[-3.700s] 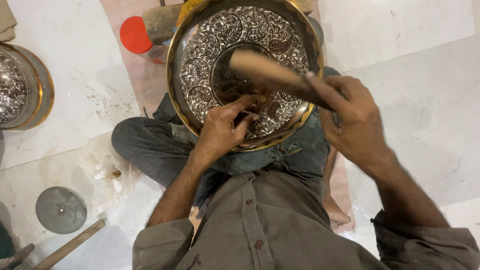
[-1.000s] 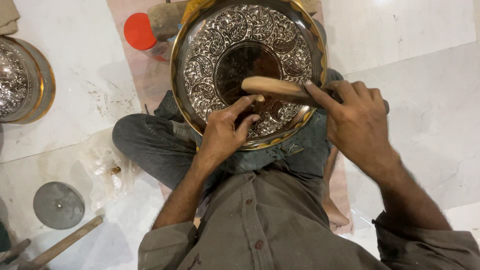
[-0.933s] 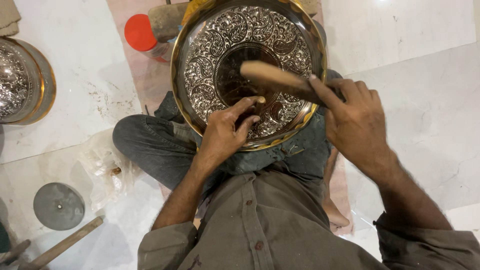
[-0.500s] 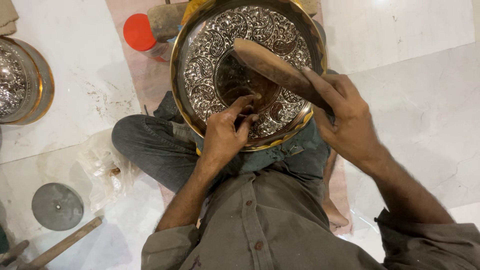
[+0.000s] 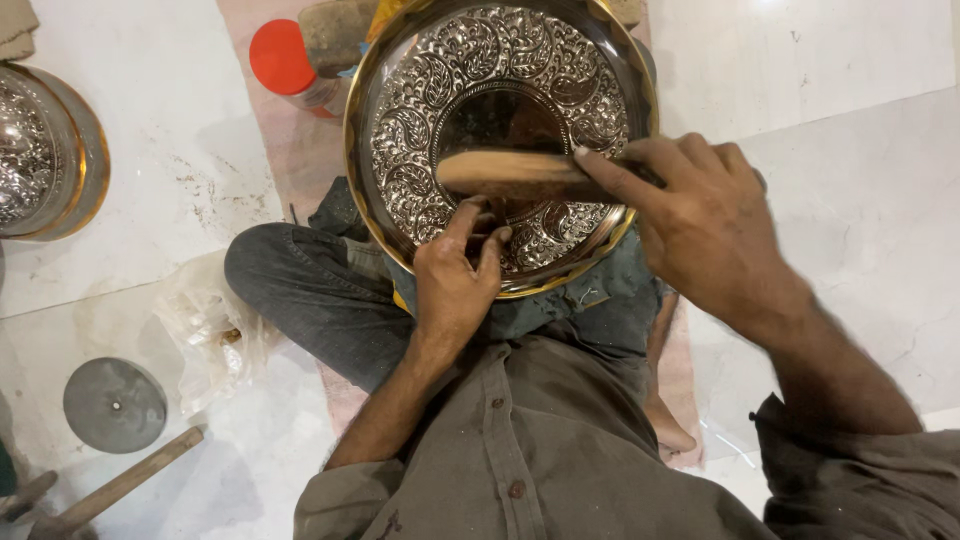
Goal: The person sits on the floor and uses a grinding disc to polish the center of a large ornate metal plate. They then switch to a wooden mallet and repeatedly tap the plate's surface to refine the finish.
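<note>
On a marble floor (image 5: 850, 230), the left hand (image 5: 455, 275) pinches a small tool against an embossed metal tray (image 5: 410, 130); the right hand (image 5: 705, 225) clenches a wooden mallet (image 5: 505, 173).

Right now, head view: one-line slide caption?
Seated person's right hand swings wooden mallet over embossed metal tray; left hand steadies punch.

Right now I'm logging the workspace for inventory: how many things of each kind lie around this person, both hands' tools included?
Embossed metal plates: 2 (one on the lap, one at the left edge)
Wooden mallet in right hand: 1
Small punch in left hand: 1
Red-capped container: 1
Grey disc: 1
Wooden handle: 1
Plastic bag: 1
Total: 8
</note>
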### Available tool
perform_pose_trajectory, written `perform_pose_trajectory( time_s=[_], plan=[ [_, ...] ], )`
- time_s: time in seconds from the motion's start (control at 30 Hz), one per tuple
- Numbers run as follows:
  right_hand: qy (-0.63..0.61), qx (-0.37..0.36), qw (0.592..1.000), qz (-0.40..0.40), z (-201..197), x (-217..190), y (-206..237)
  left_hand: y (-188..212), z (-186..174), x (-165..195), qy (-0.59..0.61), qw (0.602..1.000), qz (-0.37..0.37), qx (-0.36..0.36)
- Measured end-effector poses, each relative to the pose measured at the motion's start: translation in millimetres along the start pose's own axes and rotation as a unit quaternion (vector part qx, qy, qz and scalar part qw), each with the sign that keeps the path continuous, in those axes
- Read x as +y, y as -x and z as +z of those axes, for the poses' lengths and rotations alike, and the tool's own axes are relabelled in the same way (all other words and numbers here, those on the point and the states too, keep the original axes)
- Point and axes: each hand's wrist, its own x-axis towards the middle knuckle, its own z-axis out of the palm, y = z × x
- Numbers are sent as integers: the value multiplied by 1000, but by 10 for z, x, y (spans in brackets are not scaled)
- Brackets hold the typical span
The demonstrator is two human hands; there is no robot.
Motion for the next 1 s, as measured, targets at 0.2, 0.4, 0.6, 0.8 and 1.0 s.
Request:
perform_pose_trajectory(
  time_s=[0.2,0.4,0.6,0.8,1.0],
  plan=[
    [-111,24,993,24,-149,-26,-92,15,23,24,-7,1000,-11,20],
    [-85,56,995,14,-247,-77,-158,60,24,93,20,999,-14,42],
    [-28,46,998,-16,-305,-91,-163,109,65,108,28,996,-14,82],
    [61,23,996,-63,-373,-152,-180,169,95,91,35,994,-32,95],
    [90,26,992,-83,-479,-233,-231,185,91,88,23,994,-31,101]
  ],
)
